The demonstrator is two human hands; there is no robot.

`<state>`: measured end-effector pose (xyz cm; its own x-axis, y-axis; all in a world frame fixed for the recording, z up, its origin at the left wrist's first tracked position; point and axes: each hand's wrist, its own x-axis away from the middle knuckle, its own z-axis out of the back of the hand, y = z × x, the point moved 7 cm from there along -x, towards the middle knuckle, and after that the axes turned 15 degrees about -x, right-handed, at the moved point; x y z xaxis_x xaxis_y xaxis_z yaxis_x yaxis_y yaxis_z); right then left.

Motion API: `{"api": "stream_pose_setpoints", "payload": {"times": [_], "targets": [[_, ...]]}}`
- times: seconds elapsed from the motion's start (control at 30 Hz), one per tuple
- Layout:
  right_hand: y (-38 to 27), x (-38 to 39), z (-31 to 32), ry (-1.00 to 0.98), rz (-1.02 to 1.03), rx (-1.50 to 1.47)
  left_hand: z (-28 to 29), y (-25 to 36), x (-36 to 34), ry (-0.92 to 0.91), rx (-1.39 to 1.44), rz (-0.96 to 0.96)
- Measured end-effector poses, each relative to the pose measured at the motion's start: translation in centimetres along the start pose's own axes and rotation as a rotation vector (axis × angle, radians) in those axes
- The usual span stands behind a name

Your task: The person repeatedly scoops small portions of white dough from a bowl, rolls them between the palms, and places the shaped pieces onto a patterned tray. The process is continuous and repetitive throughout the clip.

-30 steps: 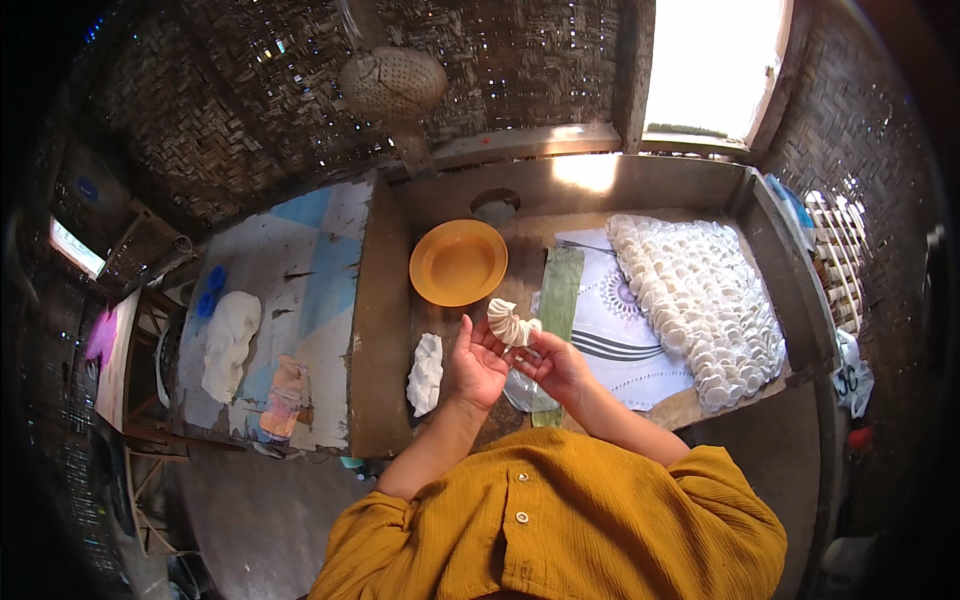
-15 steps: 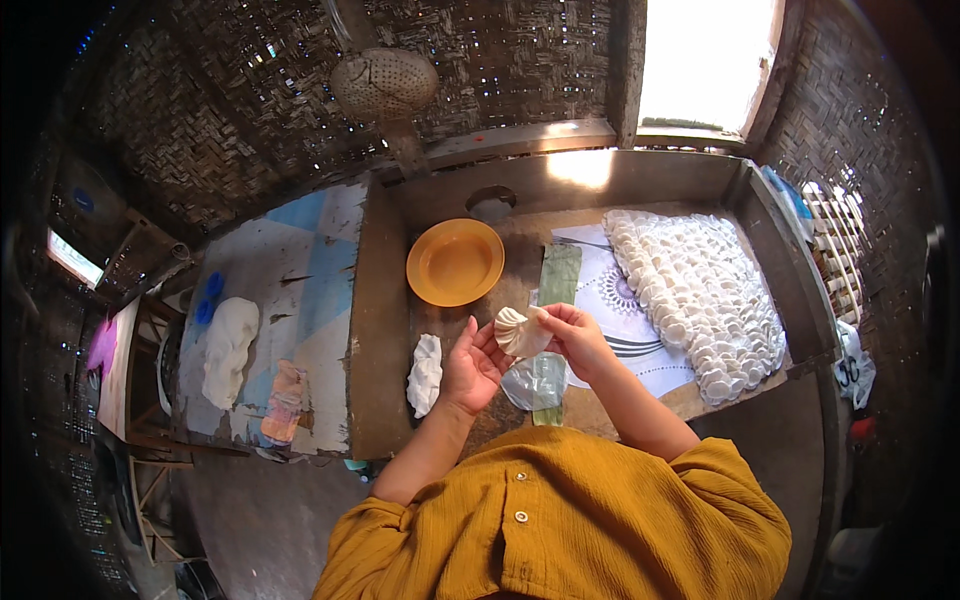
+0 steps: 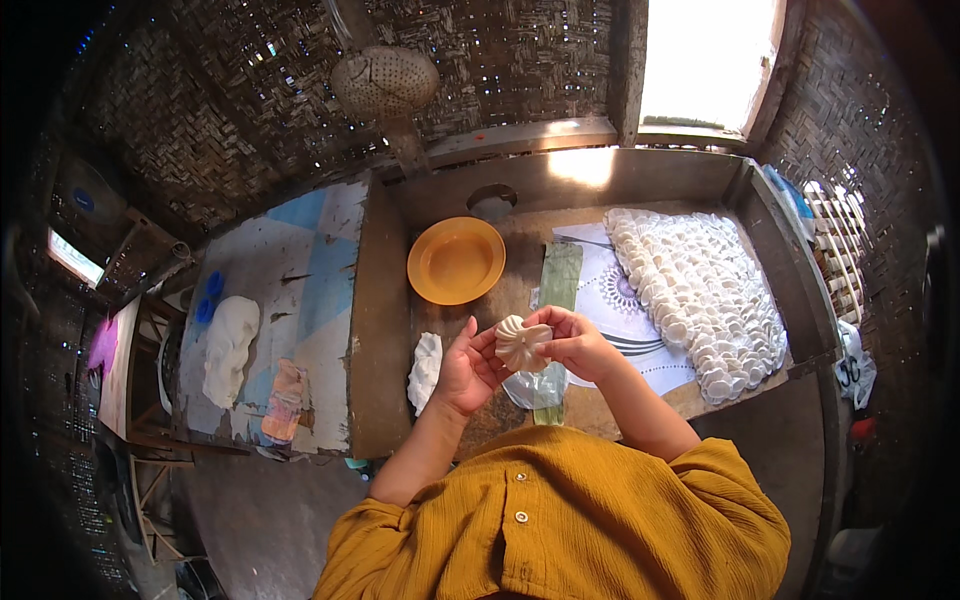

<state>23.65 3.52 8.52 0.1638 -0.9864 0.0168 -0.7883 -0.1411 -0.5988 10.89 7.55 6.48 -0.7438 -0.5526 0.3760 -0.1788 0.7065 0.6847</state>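
A round, cream-white piece of dough (image 3: pixel 521 345) with pleats running out from its middle is held up in front of me. My left hand (image 3: pixel 469 370) supports its left edge on the fingers, thumb raised apart from it. On the other side my right hand (image 3: pixel 580 346) pinches the rim between thumb and fingers. Below the dough, a crumpled clear plastic sheet (image 3: pixel 537 388) lies over a long green strip (image 3: pixel 561 270). Rows of small white dough pieces (image 3: pixel 690 300) cover the right part of a white patterned sheet (image 3: pixel 598 262).
An orange plate (image 3: pixel 456 261) stands at the far left of the wooden tray (image 3: pixel 380 330). Near my left wrist lies a crumpled white bundle (image 3: pixel 425 373). On the table (image 3: pixel 310 270) to the left are a large white lump (image 3: pixel 231 352) and an orange-pink packet (image 3: pixel 286 402).
The dough has turned so its pleated face now shows whole, with pleats all round. My right hand has shifted its fingers along the rim, and the left hand has moved slightly.
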Motion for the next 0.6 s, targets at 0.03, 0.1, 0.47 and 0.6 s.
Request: {"api": "stream_pose_setpoints", "payload": {"times": [0.03,0.1,0.47,0.6], "targets": [[0.0,0.1,-0.1,0.002,0.005,-0.004,-0.1,0.1,0.1,-0.015,0.007,-0.002],[-0.1,0.3,-0.1,0.024,0.022,-0.028,-0.4,0.2,0.3,-0.031,-0.001,-0.015],[-0.9,0.7,-0.5,0.110,0.278,0.066,-1.7,1.2,1.4,-0.106,-0.153,-0.109],[-0.9,0.6,-0.7,0.053,0.306,0.147,-2.2,1.1,1.5,-0.160,-0.158,-0.117]]}}
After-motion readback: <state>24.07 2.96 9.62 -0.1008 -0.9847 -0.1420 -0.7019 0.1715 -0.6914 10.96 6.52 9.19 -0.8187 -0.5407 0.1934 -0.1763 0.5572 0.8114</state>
